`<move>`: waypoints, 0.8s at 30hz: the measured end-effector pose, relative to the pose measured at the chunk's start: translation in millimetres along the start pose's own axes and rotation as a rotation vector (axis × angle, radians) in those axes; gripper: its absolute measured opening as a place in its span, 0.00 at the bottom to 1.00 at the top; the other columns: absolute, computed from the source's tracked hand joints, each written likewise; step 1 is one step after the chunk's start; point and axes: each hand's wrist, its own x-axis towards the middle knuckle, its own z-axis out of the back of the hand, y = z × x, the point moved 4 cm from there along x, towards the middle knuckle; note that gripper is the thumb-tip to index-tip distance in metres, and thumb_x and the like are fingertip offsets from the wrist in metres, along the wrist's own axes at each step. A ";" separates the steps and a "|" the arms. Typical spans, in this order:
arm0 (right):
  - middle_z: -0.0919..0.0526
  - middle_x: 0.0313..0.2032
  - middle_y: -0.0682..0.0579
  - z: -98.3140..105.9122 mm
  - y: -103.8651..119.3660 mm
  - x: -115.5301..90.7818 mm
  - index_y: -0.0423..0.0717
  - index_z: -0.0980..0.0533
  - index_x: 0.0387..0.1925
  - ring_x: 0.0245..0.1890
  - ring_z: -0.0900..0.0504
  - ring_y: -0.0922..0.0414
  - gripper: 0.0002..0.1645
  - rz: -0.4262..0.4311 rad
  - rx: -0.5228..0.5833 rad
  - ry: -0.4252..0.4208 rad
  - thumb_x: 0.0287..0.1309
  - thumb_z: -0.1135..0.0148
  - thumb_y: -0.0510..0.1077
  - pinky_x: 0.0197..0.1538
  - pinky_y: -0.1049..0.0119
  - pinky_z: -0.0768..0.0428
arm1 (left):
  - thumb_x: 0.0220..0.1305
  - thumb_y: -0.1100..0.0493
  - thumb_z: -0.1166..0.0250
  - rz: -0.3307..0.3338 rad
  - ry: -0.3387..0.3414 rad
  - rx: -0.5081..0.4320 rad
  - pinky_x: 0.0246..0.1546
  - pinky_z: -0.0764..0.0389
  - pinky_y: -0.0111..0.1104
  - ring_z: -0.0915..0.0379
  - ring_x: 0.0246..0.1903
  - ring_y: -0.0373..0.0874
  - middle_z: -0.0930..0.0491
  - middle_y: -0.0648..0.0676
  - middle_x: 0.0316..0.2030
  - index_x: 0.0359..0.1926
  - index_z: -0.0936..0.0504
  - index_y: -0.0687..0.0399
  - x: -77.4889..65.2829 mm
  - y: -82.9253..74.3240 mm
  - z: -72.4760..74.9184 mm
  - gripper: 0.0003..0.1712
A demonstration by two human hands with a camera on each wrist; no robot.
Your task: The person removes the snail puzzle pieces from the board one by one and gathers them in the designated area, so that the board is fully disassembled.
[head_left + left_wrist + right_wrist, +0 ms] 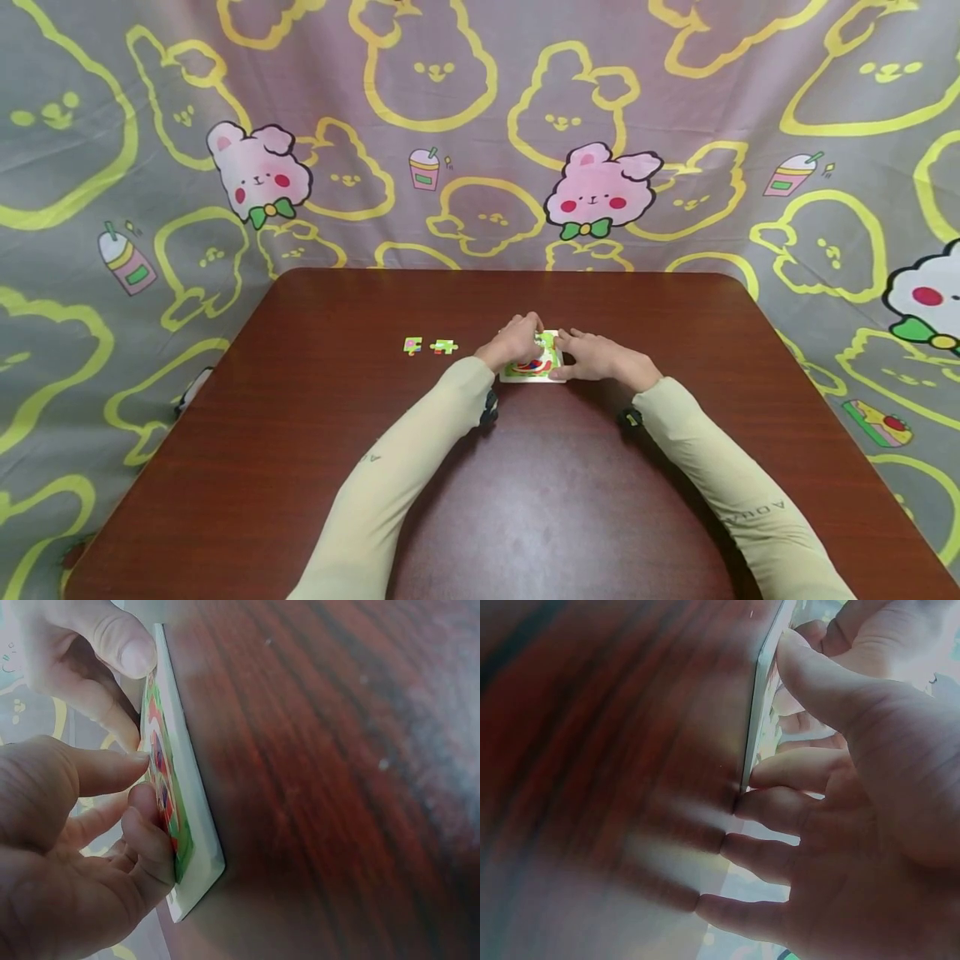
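A small jigsaw puzzle in a white-edged tray (534, 377), with a green, red and blue picture, lies flat near the middle of the table. My left hand (517, 339) bends over its left part, partly hiding the picture. In the left wrist view, the thumb and bent fingertips of the left hand (90, 847) are right at the picture's surface; I cannot tell if a piece is between them. At the tray's right side, my right hand (600, 358) steadies it, fingers fairly straight. Its thumb (810, 667) is on the rim, with other fingertips on the table.
Two loose jigsaw pieces, a pink-and-green one (412, 344) and a mostly green one (444, 347), lie left of the tray. The brown wooden table (337, 308) has rounded far corners, and a cartoon-patterned cloth (480, 150) hangs behind it and along its sides.
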 end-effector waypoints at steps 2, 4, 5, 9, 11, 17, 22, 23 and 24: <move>0.47 0.73 0.32 0.1 -0.2 -0.5 0.38 0.44 0.73 0.74 0.49 0.34 0.48 -0.009 0.009 0.003 0.63 0.40 0.61 0.71 0.40 0.43 | 0.62 0.57 0.35 -0.005 -0.010 -0.004 0.62 0.29 0.41 0.29 0.56 0.49 0.25 0.57 0.54 0.56 0.26 0.55 1.3 0.3 0.4 0.21; 0.46 0.73 0.32 0.2 0.3 -0.7 0.38 0.44 0.73 0.74 0.48 0.34 0.48 -0.005 0.005 0.001 0.63 0.40 0.61 0.71 0.40 0.42 | 0.62 0.58 0.35 -0.011 -0.018 -0.006 0.60 0.28 0.39 0.28 0.56 0.48 0.23 0.56 0.54 0.55 0.25 0.56 2.9 1.0 0.7 0.20; 0.46 0.73 0.32 0.4 0.6 -0.7 0.38 0.44 0.73 0.74 0.48 0.34 0.48 -0.002 0.003 -0.002 0.63 0.40 0.61 0.71 0.39 0.42 | 0.62 0.58 0.36 -0.015 -0.022 -0.006 0.60 0.28 0.39 0.28 0.56 0.48 0.22 0.56 0.54 0.55 0.24 0.56 3.6 1.2 1.1 0.20; 0.46 0.73 0.31 0.7 1.0 -0.6 0.37 0.44 0.73 0.73 0.48 0.33 0.49 0.003 -0.001 -0.009 0.63 0.40 0.61 0.71 0.39 0.42 | 0.62 0.58 0.36 -0.022 -0.038 -0.018 0.57 0.26 0.36 0.26 0.54 0.47 0.20 0.54 0.53 0.54 0.22 0.57 5.0 2.4 2.4 0.19; 0.46 0.73 0.32 0.3 0.5 -0.4 0.38 0.44 0.73 0.73 0.48 0.33 0.49 0.001 0.001 -0.009 0.63 0.40 0.61 0.71 0.39 0.42 | 0.62 0.58 0.37 -0.019 -0.046 -0.036 0.56 0.25 0.35 0.26 0.53 0.46 0.20 0.54 0.52 0.53 0.22 0.56 4.6 3.0 3.0 0.18; 0.46 0.73 0.32 -0.1 0.0 0.7 0.39 0.43 0.73 0.73 0.48 0.33 0.48 -0.003 0.004 -0.013 0.63 0.40 0.62 0.70 0.38 0.42 | 0.64 0.57 0.38 -0.008 -0.090 -0.101 0.50 0.24 0.35 0.26 0.45 0.44 0.20 0.53 0.45 0.50 0.22 0.54 3.7 5.5 5.0 0.14; 0.46 0.73 0.33 -0.6 0.4 1.3 0.40 0.42 0.73 0.74 0.48 0.33 0.46 0.000 0.011 -0.010 0.64 0.40 0.61 0.70 0.37 0.42 | 0.66 0.56 0.39 -0.014 -0.129 -0.148 0.45 0.24 0.32 0.25 0.40 0.41 0.18 0.50 0.41 0.44 0.19 0.51 5.0 7.3 5.3 0.08; 0.46 0.74 0.33 -0.7 0.3 1.4 0.40 0.42 0.73 0.74 0.48 0.33 0.46 -0.001 0.012 -0.010 0.63 0.40 0.61 0.70 0.38 0.42 | 0.66 0.56 0.39 -0.016 -0.136 -0.156 0.44 0.24 0.32 0.25 0.40 0.41 0.18 0.49 0.40 0.43 0.18 0.51 5.4 7.5 5.2 0.08; 0.46 0.74 0.34 -0.8 0.2 1.4 0.40 0.42 0.73 0.74 0.48 0.34 0.46 -0.001 0.015 -0.010 0.63 0.40 0.61 0.70 0.38 0.42 | 0.66 0.56 0.39 -0.018 -0.142 -0.162 0.43 0.24 0.32 0.25 0.39 0.41 0.18 0.49 0.39 0.42 0.18 0.51 5.5 7.7 5.2 0.07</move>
